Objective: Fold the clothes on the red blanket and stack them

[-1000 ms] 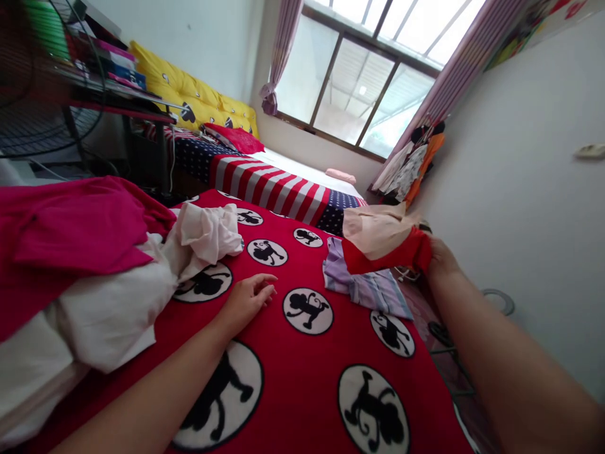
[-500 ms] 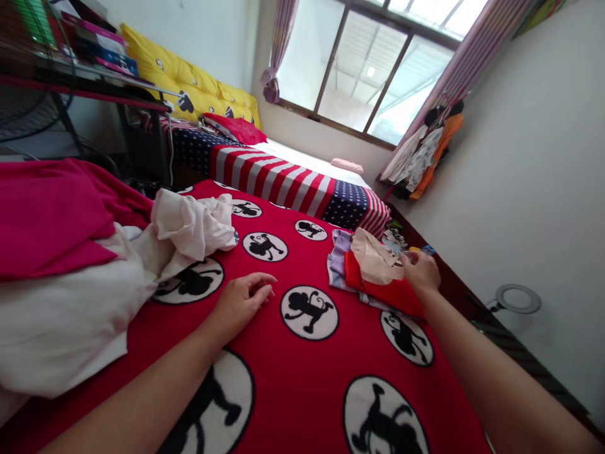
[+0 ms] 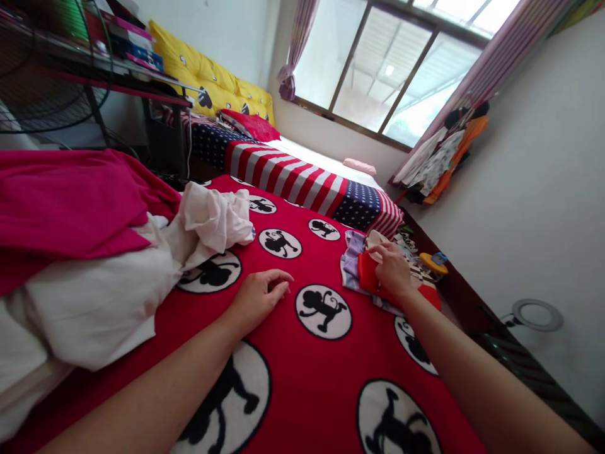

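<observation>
My left hand point(image 3: 262, 293) rests just above or on the red blanket point(image 3: 312, 372) with monkey prints. Its fingers are loosely curled, thumb and forefinger slightly apart, with nothing between them. At the right, my right hand point(image 3: 394, 268) lies over a small stack of folded clothes, fingers stretched across its top. In that stack show a beige garment point(image 3: 375, 239), a red garment point(image 3: 367, 272) and a lilac one point(image 3: 353, 252). Part of the beige piece is hidden under the hand. Left of my left hand lies a heap of white cloth point(image 3: 108, 290) with a magenta garment point(image 3: 70, 208) over it.
Beyond the blanket stands a bed with a stars-and-stripes cover point(image 3: 288, 173) and a yellow headboard cushion point(image 3: 212, 79). A fan point(image 3: 51, 82) and a cluttered desk point(image 3: 155, 93) are at the left. Clothes point(image 3: 449, 161) hang by the window; a ring light point(image 3: 536, 315) is at the right.
My right hand has moved left from the right edge of the clothes stack to over its top. The left hand keeps its pose. The whole view has shifted a little.
</observation>
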Tool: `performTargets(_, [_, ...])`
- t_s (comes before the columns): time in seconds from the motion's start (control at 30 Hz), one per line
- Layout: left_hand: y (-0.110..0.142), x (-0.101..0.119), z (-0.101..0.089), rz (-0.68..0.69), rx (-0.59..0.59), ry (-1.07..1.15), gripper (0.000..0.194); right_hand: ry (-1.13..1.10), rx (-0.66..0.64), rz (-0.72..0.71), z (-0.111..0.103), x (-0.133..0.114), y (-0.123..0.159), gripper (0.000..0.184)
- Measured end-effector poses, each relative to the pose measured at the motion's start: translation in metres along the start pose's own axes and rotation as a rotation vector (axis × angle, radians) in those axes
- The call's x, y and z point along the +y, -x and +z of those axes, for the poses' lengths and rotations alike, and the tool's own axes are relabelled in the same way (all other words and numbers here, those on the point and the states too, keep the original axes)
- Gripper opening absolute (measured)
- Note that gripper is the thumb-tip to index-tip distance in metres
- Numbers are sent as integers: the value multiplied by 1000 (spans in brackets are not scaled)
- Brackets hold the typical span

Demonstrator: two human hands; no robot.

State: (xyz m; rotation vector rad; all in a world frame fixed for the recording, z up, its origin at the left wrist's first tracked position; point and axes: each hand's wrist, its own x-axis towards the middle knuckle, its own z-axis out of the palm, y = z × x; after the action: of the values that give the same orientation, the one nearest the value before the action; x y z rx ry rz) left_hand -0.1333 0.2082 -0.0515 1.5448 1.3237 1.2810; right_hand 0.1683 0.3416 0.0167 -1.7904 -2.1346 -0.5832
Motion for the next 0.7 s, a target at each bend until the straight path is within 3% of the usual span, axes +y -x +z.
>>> performTargets(0.13, [0, 0, 0, 8, 1, -10, 23, 44, -26, 33, 2, 13, -4, 29])
performTargets(0.2, [0, 0, -1, 8, 2, -16, 23, 38, 21, 36, 2, 14, -5, 34])
performTargets(0.3, [1, 0, 0, 7, 3, -14, 23, 57, 105, -93, 4, 13, -5, 39])
performTargets(0.4, [1, 0, 0, 8, 5, -16, 22, 147, 57, -226, 5, 10, -2, 31])
performTargets(0.57, [-1, 1, 0, 8, 4, -17, 22, 280, -92, 37, 8, 5, -3, 32])
performTargets(0.7, [-1, 3, 0, 4, 2, -19, 23, 205, -190, 98, 7, 11, -8, 26])
